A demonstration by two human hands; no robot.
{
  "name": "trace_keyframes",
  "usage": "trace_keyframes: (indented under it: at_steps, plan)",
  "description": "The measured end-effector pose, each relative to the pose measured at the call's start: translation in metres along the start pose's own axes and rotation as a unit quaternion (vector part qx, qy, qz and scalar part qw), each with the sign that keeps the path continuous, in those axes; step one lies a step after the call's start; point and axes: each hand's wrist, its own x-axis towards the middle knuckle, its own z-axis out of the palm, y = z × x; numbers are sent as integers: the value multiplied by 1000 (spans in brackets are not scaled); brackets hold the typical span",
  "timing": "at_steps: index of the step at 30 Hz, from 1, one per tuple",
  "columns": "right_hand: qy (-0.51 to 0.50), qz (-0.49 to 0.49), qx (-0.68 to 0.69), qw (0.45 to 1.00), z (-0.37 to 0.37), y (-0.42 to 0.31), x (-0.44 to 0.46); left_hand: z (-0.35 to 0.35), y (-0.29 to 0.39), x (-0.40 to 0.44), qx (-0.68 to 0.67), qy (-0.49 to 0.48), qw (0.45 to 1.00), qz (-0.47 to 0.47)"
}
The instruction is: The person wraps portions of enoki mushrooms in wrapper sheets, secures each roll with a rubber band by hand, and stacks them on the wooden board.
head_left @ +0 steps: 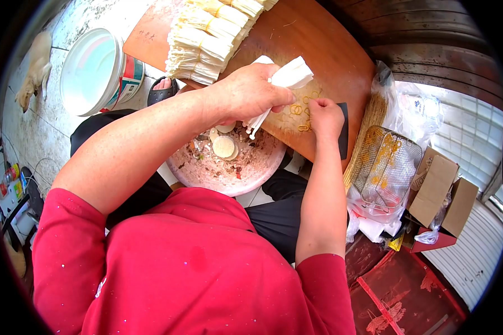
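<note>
My left hand [251, 95] is closed around a bundle of white enoki mushrooms [294, 73], held tilted above the table edge. A few thin stalks with small round heads hang below the fist. On the wooden table [313, 33], several yellow rubber bands [297, 110] lie loose between my hands. My right hand [325, 116] has its fingertips pinched together at these bands; whether one is between them is hidden. Beside the right wrist lies a flat dark object [343, 131]. Banded enoki bundles [204, 42] are stacked at the table's far left.
Below the table edge, a pink basin [207, 180] holds pale round pieces and scraps. A white bucket [92, 72] stands at left, near a small animal [36, 70] on the floor. At right are a wire basket [387, 170], a broom [369, 120] and cardboard boxes [435, 178].
</note>
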Motion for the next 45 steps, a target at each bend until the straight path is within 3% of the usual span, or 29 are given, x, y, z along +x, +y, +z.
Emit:
trace_keyframes:
  at_steps: [8,10,14,19,24,26,27,29,31,32,33,34,35,37,39,44,45]
  plan:
    - [14,-23,-34,999,9,-4,3,-3,-1,-1,-24,15,1000,4]
    - [-78,65,259,961,-2,-14,-2,-5,4,-2,17,42,999,2]
    - [-167,51,366,914,-34,-60,-31,-5,1,4,63,136,989,9]
    - [-241,-31,473,847,-37,-76,-55,-1,-10,10,39,100,994,30]
    - [-229,-21,465,855,-37,-79,-63,3,-8,10,42,101,993,50]
    - [-150,-133,272,941,-25,-69,-62,3,-6,8,-31,80,996,27]
    - [-149,-133,273,941,-24,-68,-61,3,-5,8,-30,80,996,28]
    - [-110,-184,123,969,-24,-64,-57,2,-3,6,-75,42,996,19]
    - [-136,-145,171,965,-31,-59,-50,-2,-1,6,-72,51,996,23]
    - [-214,-78,390,892,-40,-55,-47,-3,0,6,-69,59,995,29]
    - [-279,-7,583,763,-47,-56,-47,-4,1,6,-69,59,995,31]
    - [-290,7,652,701,-50,-60,-50,-4,2,5,-64,60,996,35]
    - [-290,6,651,701,-49,-60,-54,-3,3,5,-60,62,996,38]
    - [-410,-3,701,583,-45,-60,-63,-2,0,7,-61,56,996,39]
    - [-439,39,654,615,-46,-63,-68,1,-2,8,-91,62,993,33]
    - [-285,10,594,752,-53,-63,-61,-9,-3,8,-66,34,997,-28]
    - [-284,11,594,752,-54,-67,-62,-9,-3,8,-56,15,997,-48]
